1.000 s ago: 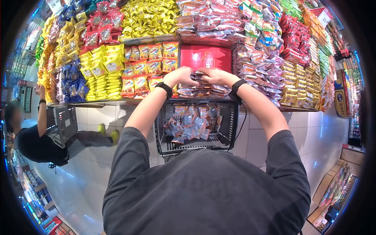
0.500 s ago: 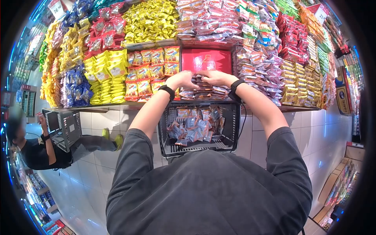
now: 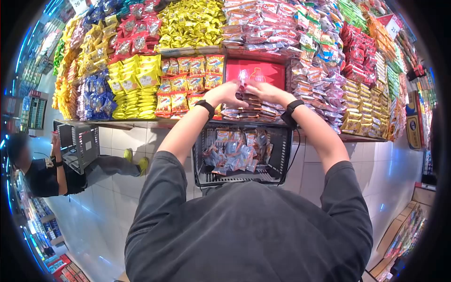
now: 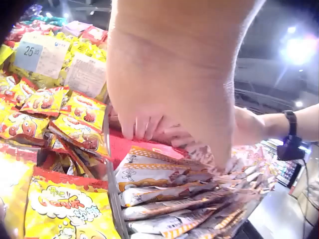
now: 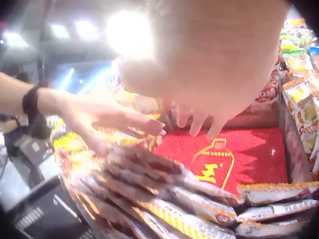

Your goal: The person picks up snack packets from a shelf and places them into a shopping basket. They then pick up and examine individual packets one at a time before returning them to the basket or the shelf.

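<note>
Stacked packets [image 3: 256,110] [image 4: 169,193] [image 5: 184,204], silvery with orange-patterned edges, stand in rows at the front of a display compartment; behind them its red bottom [image 3: 256,71] [image 5: 249,154] shows. My left hand [image 3: 226,94] [image 4: 172,74] [image 5: 107,117] spans the packets' left side, its fingers extended over the rear edge and thumb low at the front. Opposite it, my right hand [image 3: 270,93] [image 5: 204,59] arches over the right side, fingers pointing down behind the packets. Neither hand visibly grips one; exact fingertip contact is partly hidden.
Below the shelf edge is a black basket [image 3: 199,162] with loose packets [image 3: 235,152] inside. Yellow-red bags [image 3: 178,84] lie left of the compartment, purple-white ones [image 3: 312,84] right. At the left, a person [image 3: 40,176] stands beside a grey basket [image 3: 87,145].
The head view has shifted, moving the display rightward in the picture. Both my hands stay at the packets with little change. The other person's raised arm has come down from the shelf.
</note>
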`<state>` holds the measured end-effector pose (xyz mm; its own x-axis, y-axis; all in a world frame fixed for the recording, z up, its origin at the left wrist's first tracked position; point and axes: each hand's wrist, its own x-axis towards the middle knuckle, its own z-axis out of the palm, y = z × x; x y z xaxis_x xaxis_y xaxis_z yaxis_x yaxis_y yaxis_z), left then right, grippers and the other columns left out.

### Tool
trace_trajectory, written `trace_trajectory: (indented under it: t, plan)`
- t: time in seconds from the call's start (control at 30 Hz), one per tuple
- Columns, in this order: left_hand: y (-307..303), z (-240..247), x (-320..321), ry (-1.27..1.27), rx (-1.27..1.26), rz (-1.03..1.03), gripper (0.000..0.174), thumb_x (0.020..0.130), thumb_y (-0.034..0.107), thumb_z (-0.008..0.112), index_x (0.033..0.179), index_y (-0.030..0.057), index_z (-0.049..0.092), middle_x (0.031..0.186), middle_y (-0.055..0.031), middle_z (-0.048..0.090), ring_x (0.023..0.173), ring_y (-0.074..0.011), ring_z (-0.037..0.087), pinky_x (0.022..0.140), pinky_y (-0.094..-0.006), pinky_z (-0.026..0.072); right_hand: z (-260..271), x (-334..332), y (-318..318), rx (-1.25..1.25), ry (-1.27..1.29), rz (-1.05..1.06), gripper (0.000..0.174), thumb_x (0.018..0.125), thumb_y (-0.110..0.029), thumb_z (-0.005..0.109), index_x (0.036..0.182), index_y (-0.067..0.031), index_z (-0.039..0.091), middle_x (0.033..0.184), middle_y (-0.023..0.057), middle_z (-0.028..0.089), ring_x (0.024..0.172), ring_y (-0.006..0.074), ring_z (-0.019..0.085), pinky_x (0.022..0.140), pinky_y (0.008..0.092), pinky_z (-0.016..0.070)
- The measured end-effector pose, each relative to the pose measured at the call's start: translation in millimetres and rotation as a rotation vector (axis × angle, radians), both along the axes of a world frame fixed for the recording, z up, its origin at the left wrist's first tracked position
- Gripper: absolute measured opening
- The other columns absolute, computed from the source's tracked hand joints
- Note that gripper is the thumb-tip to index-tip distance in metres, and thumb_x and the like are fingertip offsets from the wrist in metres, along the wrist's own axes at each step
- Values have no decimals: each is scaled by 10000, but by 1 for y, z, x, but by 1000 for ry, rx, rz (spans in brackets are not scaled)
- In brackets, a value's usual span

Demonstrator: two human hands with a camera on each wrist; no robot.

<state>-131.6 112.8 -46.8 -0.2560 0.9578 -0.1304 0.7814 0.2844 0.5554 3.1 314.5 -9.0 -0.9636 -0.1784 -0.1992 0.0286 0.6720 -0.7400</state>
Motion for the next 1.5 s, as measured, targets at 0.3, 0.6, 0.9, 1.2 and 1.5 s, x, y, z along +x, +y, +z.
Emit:
trace_trajectory:
  t: [0.3,0.6,0.9,1.2,1.5]
  plan:
    - [-103,6,143,116,439,125,368,759,-25,663,1125,-38,623,1015,-201,671,918,-358,664,804,-457,559,53,169,-50,14,468,-293,222,958,-27,627,1173,26,646,1036,208,693,969,377,682,862,435,545]
    - [-137,-337,148,-154,-250,1188,950,690,457,910,1399,-9,482,1320,-296,625,1266,-425,603,1072,-469,496,-5,323,-80,67,-204,-591,358,944,-22,598,1300,-62,591,832,164,661,751,343,661,704,422,528]
    - [-123,-370,141,-199,61,1358,626,607,491,946,919,-11,739,999,-217,748,937,-381,707,934,-492,511,7,333,-92,-20,-201,-772,311,968,-30,594,1279,-43,589,791,134,636,681,266,613,669,374,504]
    - [-123,-355,121,-466,-80,1150,425,750,185,892,1109,14,741,1049,-110,773,893,-202,720,807,-366,568,21,307,-98,58,-187,-619,280,936,-72,604,1214,-36,614,879,189,686,838,382,685,759,459,537]
    - [-128,-103,154,-414,138,594,234,908,27,714,1074,10,550,910,-193,689,859,-338,730,702,-403,536,26,226,-109,-42,231,-419,404,885,-104,695,1262,0,597,1261,195,622,1219,362,587,1010,441,489]
